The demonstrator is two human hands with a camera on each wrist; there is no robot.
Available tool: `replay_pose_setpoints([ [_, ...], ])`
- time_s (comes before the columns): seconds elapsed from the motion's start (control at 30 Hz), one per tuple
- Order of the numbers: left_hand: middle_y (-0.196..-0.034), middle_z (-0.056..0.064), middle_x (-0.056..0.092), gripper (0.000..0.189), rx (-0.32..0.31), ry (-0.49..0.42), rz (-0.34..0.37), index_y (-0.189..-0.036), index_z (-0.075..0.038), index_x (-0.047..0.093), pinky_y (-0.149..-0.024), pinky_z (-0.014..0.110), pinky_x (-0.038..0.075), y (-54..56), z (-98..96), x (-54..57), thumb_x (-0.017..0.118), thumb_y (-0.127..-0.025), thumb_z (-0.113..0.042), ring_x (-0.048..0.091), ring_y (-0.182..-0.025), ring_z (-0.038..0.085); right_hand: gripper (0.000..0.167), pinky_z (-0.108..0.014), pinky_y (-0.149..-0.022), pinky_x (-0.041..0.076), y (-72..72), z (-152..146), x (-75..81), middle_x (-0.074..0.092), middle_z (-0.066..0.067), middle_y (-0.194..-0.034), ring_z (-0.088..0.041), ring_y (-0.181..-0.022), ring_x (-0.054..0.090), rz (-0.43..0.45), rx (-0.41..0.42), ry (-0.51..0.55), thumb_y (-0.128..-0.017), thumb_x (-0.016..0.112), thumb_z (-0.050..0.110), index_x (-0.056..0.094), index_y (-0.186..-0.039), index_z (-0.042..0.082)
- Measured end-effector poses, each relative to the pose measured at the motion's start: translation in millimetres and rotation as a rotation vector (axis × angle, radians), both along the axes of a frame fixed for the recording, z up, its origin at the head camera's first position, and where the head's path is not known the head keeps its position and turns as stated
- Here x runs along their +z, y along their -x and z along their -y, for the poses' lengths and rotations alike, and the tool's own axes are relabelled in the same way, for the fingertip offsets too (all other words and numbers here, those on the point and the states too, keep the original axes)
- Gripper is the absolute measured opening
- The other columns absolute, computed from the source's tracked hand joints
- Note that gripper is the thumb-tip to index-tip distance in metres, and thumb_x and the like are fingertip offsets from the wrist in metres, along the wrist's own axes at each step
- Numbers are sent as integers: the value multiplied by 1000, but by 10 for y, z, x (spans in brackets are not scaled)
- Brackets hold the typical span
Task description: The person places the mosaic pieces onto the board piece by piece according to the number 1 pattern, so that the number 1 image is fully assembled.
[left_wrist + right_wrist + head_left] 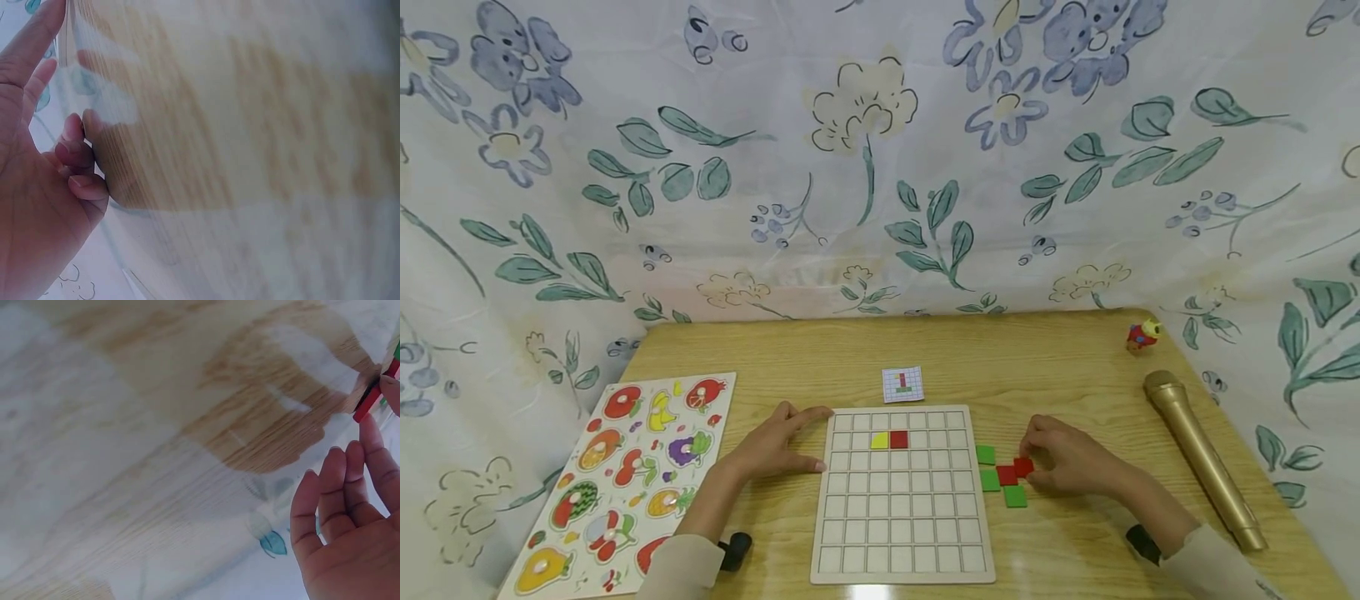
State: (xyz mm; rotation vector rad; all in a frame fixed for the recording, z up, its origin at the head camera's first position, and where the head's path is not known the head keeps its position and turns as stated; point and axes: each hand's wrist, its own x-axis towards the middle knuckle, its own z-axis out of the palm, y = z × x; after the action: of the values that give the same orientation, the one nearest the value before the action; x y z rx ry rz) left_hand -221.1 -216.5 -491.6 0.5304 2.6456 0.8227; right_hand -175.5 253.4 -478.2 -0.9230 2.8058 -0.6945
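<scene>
A white wooden grid board (pixel 902 575) lies flat on the table. In one of its upper rows a yellow quarter-round tile (pixel 880 441) sits beside a red square tile (pixel 898 439). My left hand (pixel 779 446) rests at the board's left edge, thumb and index finger spread against it; the left wrist view shows the other fingers bent loosely. To the right of the board my right hand (pixel 1063 454) pinches a red tile (pixel 369 403) between thumb and index finger, at the table surface. Next to it lie another red tile (pixel 1007 476) and several green tiles (pixel 1016 497).
Behind the board lies a small pattern card (pixel 902 385). A fruit puzzle board (pixel 625 467) is at the left, near a black object (pixel 737 550). Along the right side are a gold microphone (pixel 1206 462) and a small red-and-yellow figurine (pixel 1143 335). Floral cloth (pixel 880 167) hangs behind the table.
</scene>
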Motion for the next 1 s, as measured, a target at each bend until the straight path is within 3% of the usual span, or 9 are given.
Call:
replay_pose_setpoints([
  [0.57, -98, 7, 36, 80, -9, 0, -11, -145, -32, 49, -67, 34, 33, 2, 2, 8, 84, -75, -46, 38, -80, 19, 18, -33, -78, 50, 46, 22, 64, 52, 9, -90, -4, -84, 51, -40, -13, -28, -74, 82, 14, 70, -87, 17],
  [1.0, -97, 7, 35, 79, -8, -5, -8, -145, -33, 49, -67, 34, 33, 3, 0, -4, 84, -75, -46, 38, -80, 19, 16, -33, -79, 50, 97, 180, 118, 52, 9, -91, -6, -85, 52, -47, 8, -2, -78, 82, 16, 69, -87, 17],
])
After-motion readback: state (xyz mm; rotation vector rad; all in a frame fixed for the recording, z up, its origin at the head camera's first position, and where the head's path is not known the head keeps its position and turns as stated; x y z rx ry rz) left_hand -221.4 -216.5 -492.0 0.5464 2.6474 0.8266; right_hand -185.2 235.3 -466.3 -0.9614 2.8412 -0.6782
